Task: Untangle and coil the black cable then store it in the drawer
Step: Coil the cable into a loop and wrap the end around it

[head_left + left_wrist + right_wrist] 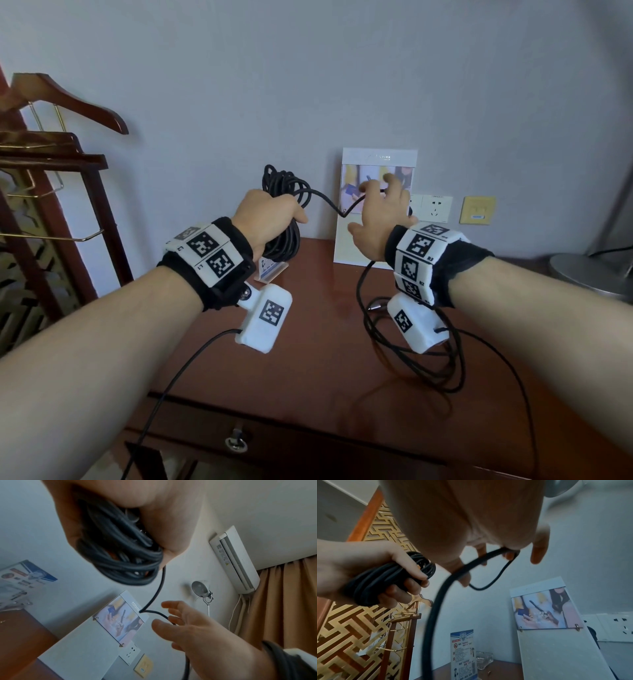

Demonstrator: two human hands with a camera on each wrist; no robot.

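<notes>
My left hand [270, 216] is raised above the wooden table [308, 308] and grips a coil of black cable [281, 185] with its fingers curled round the bundle [385, 574]. One strand runs from the coil [120, 555] to my right hand [380, 212]. That hand's fingers [171, 605] are spread and relaxed, and the strand passes loosely across them. From there the cable drops to a loose tangle [421, 363] on the table, under my right wrist. The drawer [308, 445] below the table's front edge is closed, with a metal keyhole [236, 442].
A white placard [359, 246] leans on the wall behind my hands. Wall sockets [435, 207] and a yellow plate [478, 210] are to its right. A small sign stand [270, 270] and a glass ashtray [484, 660] sit at the back. A wooden clothes rack [51, 171] stands left, a lamp base [592, 274] right.
</notes>
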